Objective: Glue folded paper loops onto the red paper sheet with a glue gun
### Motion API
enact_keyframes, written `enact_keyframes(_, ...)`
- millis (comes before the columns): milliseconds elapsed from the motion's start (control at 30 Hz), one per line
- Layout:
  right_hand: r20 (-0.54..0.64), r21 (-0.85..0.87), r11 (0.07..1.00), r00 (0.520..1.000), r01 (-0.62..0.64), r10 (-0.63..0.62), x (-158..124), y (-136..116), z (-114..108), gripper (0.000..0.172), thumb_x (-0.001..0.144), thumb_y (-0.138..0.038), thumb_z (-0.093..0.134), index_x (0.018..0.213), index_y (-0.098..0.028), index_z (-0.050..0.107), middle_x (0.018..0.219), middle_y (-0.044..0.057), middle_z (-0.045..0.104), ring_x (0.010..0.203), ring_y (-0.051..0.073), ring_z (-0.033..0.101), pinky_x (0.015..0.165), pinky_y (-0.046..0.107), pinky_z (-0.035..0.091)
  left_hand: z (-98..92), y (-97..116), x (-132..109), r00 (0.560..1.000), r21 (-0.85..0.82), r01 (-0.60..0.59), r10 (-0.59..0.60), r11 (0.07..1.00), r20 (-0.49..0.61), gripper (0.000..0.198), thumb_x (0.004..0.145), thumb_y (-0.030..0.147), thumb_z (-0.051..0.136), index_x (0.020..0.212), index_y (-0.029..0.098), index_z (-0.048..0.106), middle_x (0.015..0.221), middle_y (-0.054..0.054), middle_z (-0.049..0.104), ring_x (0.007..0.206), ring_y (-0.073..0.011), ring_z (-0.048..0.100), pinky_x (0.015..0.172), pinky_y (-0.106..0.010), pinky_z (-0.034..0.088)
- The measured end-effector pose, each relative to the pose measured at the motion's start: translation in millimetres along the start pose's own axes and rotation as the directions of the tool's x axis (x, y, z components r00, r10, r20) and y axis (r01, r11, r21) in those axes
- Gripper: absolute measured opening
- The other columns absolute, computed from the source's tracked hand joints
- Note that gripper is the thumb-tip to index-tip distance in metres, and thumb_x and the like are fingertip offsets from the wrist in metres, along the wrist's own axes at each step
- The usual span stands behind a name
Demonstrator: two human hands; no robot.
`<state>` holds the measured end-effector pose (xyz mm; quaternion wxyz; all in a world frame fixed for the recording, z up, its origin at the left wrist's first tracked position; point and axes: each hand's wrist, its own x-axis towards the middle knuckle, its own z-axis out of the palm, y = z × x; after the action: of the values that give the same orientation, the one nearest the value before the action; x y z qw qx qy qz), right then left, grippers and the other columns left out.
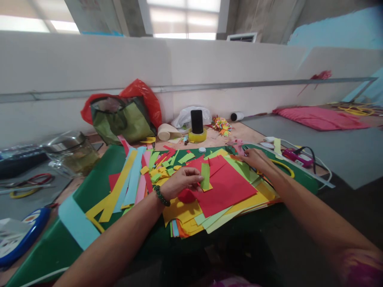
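My left hand (186, 180), wearing a green beaded bracelet (162, 196), pinches a short green paper strip (205, 175) upright above a red paper sheet (229, 185). A small yellow bit of paper shows at the strip's lower end. My right hand (254, 158) is at the far right of the paper pile, its fingers closed beside a pink glue gun (238, 147). What lies between those fingers is too small to make out. Under the red sheet are yellow sheets (185, 213) and pale green sheets (220, 219).
Long coloured strips (119, 183) and small cut pieces (161, 173) lie left on a green mat (98, 167). Behind stand a phone (196, 121) on a yellow tape roll (197, 136), a green bag (121, 121) and a glass jar (73, 153). A white cable (324, 163) runs at right.
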<state>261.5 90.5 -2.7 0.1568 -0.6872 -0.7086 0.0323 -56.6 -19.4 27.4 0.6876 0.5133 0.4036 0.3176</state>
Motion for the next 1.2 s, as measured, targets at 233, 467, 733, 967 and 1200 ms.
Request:
enact_keyframes(233, -0.017, -0.148, 0.989, 1.0, -0.014, 0.012, -39, -29, -16, 0.033, 0.087, -0.042, 0.053, 0.068, -0.017, 0.063, 0.069, 0.015, 0.068, 0.068, 0.027, 0.063, 0.055, 0.032, 0.033, 0.6, 0, 0, 0.999, -0.051, -0.031, 0.029, 0.998, -0.04, 0.043, 0.053, 0.041, 0.088, 0.069, 0.014, 0.057, 0.057, 0.002, 0.062, 0.051, -0.0109, 0.063, 0.053, -0.02, 0.049)
enact_keyframes(467, -0.316, 0.274, 0.715, 0.762, 0.643, -0.565, -115, -96, -21, 0.013, 0.088, -0.028, 0.049, 0.091, -0.025, 0.062, 0.087, 0.006, 0.071, 0.067, 0.016, 0.062, 0.06, 0.028, 0.045, 3.9, -1, 1, 0.995, -0.061, -0.043, 0.037, 0.997, -0.096, 0.043, 0.049, 0.042, 0.089, 0.065, 0.013, 0.061, 0.056, 0.001, 0.061, 0.048, -0.0088, 0.059, 0.052, -0.02, 0.048)
enact_keyframes(733, -0.037, 0.895, 0.419, 0.96, 0.155, -0.276, -74, -125, -24, 0.03, 0.068, -0.039, 0.072, 0.081, -0.021, 0.053, 0.081, 0.002, 0.068, 0.076, 0.017, 0.066, 0.068, 0.031, 0.052, 4.6, -1, 0, 0.992, 0.192, -0.104, 0.116, 0.976, -0.055, 0.033, 0.06, 0.038, 0.083, 0.064, 0.013, 0.063, 0.055, 0.001, 0.06, 0.05, -0.0086, 0.056, 0.054, -0.02, 0.046)
enact_keyframes(967, -0.021, 0.931, 0.348, 0.969, 0.109, -0.247, -71, -114, -38, 0.03, 0.06, -0.034, 0.078, 0.073, -0.02, 0.055, 0.064, -0.003, 0.063, 0.061, 0.014, 0.063, 0.061, 0.027, 0.049, 2.1, 0, 0, 0.99, 0.2, -0.112, 0.126, 0.973, -0.057, 0.03, 0.061, 0.035, 0.082, 0.061, 0.013, 0.062, 0.055, 0.001, 0.061, 0.05, -0.0082, 0.056, 0.054, -0.02, 0.047)
enact_keyframes(1200, 0.566, 0.613, 0.76, 0.553, 0.214, -0.612, -121, -76, -74, 0.02, 0.078, -0.032, 0.068, 0.065, -0.018, 0.065, 0.049, -0.003, 0.057, 0.044, 0.01, 0.052, 0.043, 0.02, 0.036, -0.5, 1, 2, 0.991, 0.012, -0.068, 0.069, 0.998, -0.114, 0.034, 0.056, 0.037, 0.086, 0.065, 0.013, 0.063, 0.054, 0.002, 0.06, 0.048, -0.0082, 0.057, 0.052, -0.02, 0.048)
